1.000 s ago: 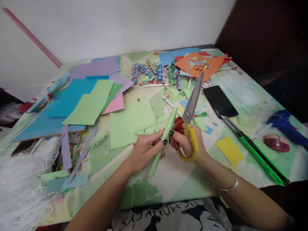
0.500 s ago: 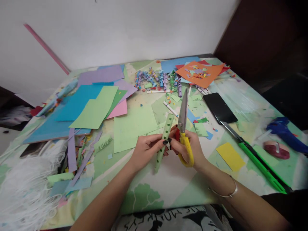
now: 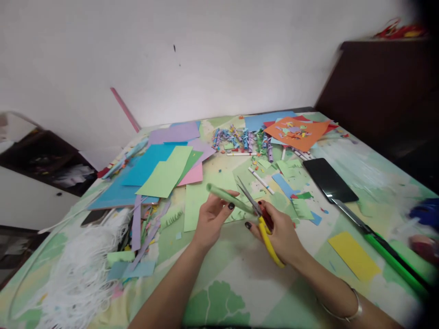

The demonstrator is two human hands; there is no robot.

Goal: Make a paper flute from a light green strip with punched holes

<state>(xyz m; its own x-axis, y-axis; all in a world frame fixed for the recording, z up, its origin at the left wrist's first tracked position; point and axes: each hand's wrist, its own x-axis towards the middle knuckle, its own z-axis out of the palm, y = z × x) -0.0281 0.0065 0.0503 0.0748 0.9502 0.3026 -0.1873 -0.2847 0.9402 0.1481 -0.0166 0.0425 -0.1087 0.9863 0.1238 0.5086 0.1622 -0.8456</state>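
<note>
My left hand (image 3: 214,218) pinches a rolled green paper tube (image 3: 229,197), which points its open end up and to the left. In my right hand (image 3: 283,230) are the yellow-handled scissors (image 3: 269,244), their blades parted and pointing up and left. The tube's right end lies close by the scissors' pivot; whether the blades touch it I cannot tell. Green paper sheets (image 3: 195,201) lie on the table behind my left hand.
Coloured sheets (image 3: 164,173) and white string (image 3: 82,269) lie to the left. Curled paper pieces (image 3: 245,139) and an orange sheet with scraps (image 3: 308,139) stand at the back. On the right are a black phone (image 3: 329,180), a green cutter (image 3: 394,260) and a yellow paper (image 3: 355,255).
The tube has turned from nearly upright to slanting left, its dark holes now out of sight. The scissors have tilted left and their blades have opened. The camera view has shifted.
</note>
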